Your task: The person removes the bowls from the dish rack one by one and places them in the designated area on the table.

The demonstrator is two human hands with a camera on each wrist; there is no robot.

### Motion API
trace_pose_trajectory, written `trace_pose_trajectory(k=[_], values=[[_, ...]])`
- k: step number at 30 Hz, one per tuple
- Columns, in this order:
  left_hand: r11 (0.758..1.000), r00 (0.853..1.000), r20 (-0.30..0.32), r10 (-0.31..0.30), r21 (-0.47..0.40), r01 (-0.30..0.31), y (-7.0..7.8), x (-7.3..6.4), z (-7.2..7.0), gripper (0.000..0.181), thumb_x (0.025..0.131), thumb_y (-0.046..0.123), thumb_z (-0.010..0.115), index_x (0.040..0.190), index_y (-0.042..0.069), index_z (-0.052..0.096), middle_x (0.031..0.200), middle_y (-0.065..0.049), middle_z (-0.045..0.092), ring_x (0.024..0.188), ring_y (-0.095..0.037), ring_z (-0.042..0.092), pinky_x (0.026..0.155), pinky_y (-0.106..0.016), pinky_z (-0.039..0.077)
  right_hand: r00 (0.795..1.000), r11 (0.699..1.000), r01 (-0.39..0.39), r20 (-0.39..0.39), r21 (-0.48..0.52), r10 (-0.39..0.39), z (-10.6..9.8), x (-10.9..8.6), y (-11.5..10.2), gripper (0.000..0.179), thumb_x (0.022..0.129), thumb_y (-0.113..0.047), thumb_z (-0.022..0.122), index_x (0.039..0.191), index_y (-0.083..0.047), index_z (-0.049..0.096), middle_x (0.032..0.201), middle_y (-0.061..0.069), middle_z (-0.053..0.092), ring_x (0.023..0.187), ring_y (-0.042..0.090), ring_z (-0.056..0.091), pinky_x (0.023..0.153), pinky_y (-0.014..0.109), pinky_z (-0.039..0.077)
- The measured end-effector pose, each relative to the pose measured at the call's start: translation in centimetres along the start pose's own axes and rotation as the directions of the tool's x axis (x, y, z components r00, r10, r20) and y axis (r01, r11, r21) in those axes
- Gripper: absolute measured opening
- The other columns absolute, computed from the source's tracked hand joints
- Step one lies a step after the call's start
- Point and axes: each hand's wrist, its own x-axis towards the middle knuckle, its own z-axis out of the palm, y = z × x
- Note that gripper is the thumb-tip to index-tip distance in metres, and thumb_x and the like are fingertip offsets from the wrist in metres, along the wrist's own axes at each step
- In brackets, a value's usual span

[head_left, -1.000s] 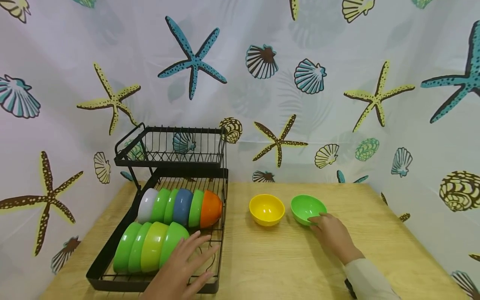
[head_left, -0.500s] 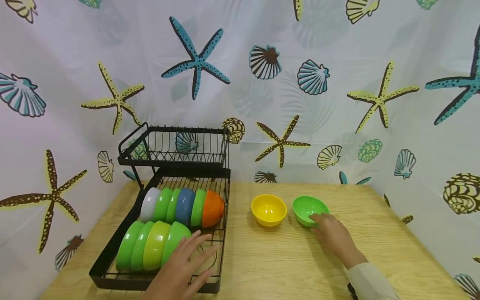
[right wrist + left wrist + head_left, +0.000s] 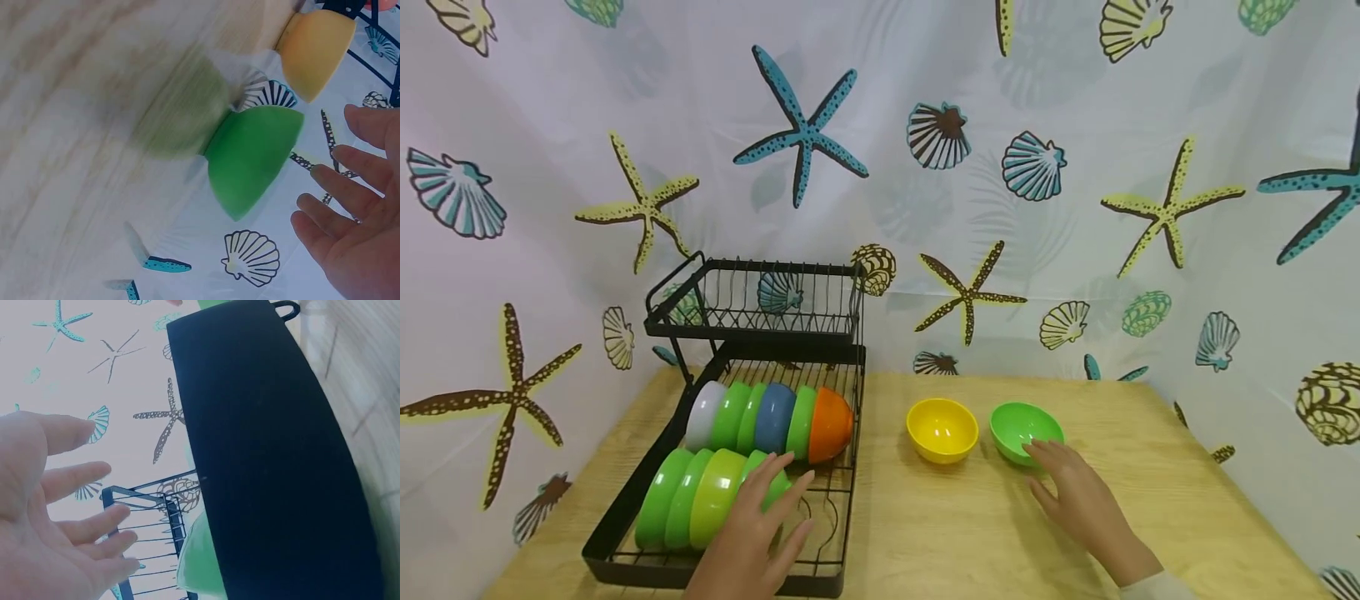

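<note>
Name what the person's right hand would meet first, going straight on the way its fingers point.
Probably the green bowl on the table, just ahead of the right hand, though depth is unclear.

My left hand (image 3: 745, 533) extends from the bottom edge of the head view, back uppermost, directed up and right. The left fingers (image 3: 97, 526) are relaxed and spread, left thumb (image 3: 67, 434) set apart. My right hand (image 3: 1078, 500) is directed up and left, back uppermost. The right fingers (image 3: 345, 189) are extended and separated; the right wrist (image 3: 1126, 554) leads into a pale sleeve (image 3: 1157, 587).
</note>
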Motion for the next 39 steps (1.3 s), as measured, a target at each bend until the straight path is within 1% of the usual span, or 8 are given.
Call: trace_pose_trajectory(k=[6, 9, 14, 18, 22, 27, 34, 39], values=[[0.997, 0.99, -0.12, -0.069, 0.034, 0.074, -0.7, 0.0, 0.0, 0.051, 0.076, 0.013, 0.081, 0.124, 0.007, 0.065, 0.135, -0.02, 0.049, 0.121, -0.043, 0.047, 0.088, -0.058, 0.049, 1.0, 1.0, -0.017, 0.012, 0.018, 0.017, -0.3, -1.0, -0.9, 0.047, 0.083, -0.018, 0.075, 0.125, -0.002, 0.061, 0.129, 0.022, 0.057, 0.122, 0.043, 0.049, 0.095, 0.06, 0.044], [0.988, 0.983, -0.115, -0.145, 0.034, 0.15, -1.0, -0.1, -0.3, 0.051, 0.077, 0.015, 0.081, 0.125, 0.007, 0.064, 0.134, -0.022, 0.049, 0.119, -0.043, 0.049, 0.087, -0.058, 0.049, 1.0, 1.0, -0.023, 0.014, 0.016, 0.023, -0.2, -1.4, -1.4, 0.047, 0.084, -0.02, 0.075, 0.125, -0.002, 0.061, 0.131, 0.02, 0.057, 0.123, 0.042, 0.049, 0.095, 0.059, 0.045], [0.96, 0.96, -0.034, -0.277, 0.022, 0.278, -0.8, -0.2, -0.9, 0.054, 0.079, 0.016, 0.078, 0.128, 0.002, 0.06, 0.133, -0.027, 0.048, 0.114, -0.048, 0.052, 0.086, -0.061, 0.048, 1.0, 1.0, -0.003, 0.001, 0.012, 0.003, -0.2, -2.6, -1.9, 0.048, 0.084, -0.021, 0.075, 0.126, -0.002, 0.061, 0.13, 0.018, 0.057, 0.12, 0.039, 0.052, 0.094, 0.056, 0.047], [0.928, 0.926, 0.074, -0.371, 0.018, 0.371, -1.0, 0.1, -1.5, 0.061, 0.085, 0.019, 0.074, 0.137, -0.003, 0.049, 0.136, -0.031, 0.042, 0.117, -0.05, 0.048, 0.088, -0.062, 0.046, 1.0, 1.0, 0.009, -0.018, 0.011, -0.009, -0.5, -2.9, -2.1, 0.05, 0.083, -0.02, 0.075, 0.127, -0.004, 0.06, 0.132, 0.016, 0.056, 0.12, 0.037, 0.052, 0.093, 0.055, 0.048], [0.893, 0.876, 0.182, -0.446, 0.023, 0.45, -1.3, 0.3, -1.8, 0.068, 0.088, 0.023, 0.07, 0.142, -0.006, 0.039, 0.14, -0.031, 0.038, 0.121, -0.049, 0.046, 0.092, -0.061, 0.045, 1.0, 1.0, 0.005, 0.001, 0.026, -0.005, -0.9, -3.0, -2.3, 0.05, 0.085, -0.021, 0.074, 0.13, -0.005, 0.059, 0.135, 0.016, 0.053, 0.123, 0.038, 0.05, 0.095, 0.056, 0.046], [0.866, 0.832, 0.254, -0.494, 0.055, 0.497, -1.6, 0.3, -2.1, 0.068, 0.09, 0.022, 0.067, 0.141, -0.01, 0.036, 0.135, -0.031, 0.044, 0.118, -0.049, 0.048, 0.092, -0.059, 0.045, 1.0, 0.999, 0.011, 0.009, 0.039, -0.011, -1.2, -3.4, -2.7, 0.051, 0.085, -0.021, 0.074, 0.131, -0.006, 0.058, 0.135, 0.016, 0.054, 0.123, 0.038, 0.05, 0.094, 0.056, 0.047], [0.866, 0.828, 0.265, -0.493, 0.06, 0.497, -2.1, 0.3, -2.3, 0.062, 0.088, 0.015, 0.069, 0.135, -0.015, 0.042, 0.117, -0.033, 0.059, 0.106, -0.046, 0.059, 0.086, -0.056, 0.051, 1.0, 0.999, 0.019, 0.015, 0.046, -0.02, -1.7, -3.8, -3.2, 0.051, 0.086, -0.023, 0.073, 0.132, -0.007, 0.057, 0.135, 0.013, 0.055, 0.122, 0.036, 0.051, 0.094, 0.056, 0.047], [0.861, 0.822, 0.273, -0.5, 0.05, 0.507, -2.6, 0.2, -2.0, 0.056, 0.086, 0.01, 0.071, 0.132, -0.013, 0.048, 0.092, -0.022, 0.069, 0.083, -0.034, 0.067, 0.071, -0.049, 0.055, 0.999, 0.999, -0.012, 0.053, 0.049, 0.01, -2.0, -4.1, -3.3, 0.051, 0.086, -0.024, 0.072, 0.133, -0.008, 0.057, 0.134, 0.012, 0.055, 0.121, 0.036, 0.052, 0.093, 0.055, 0.048]])
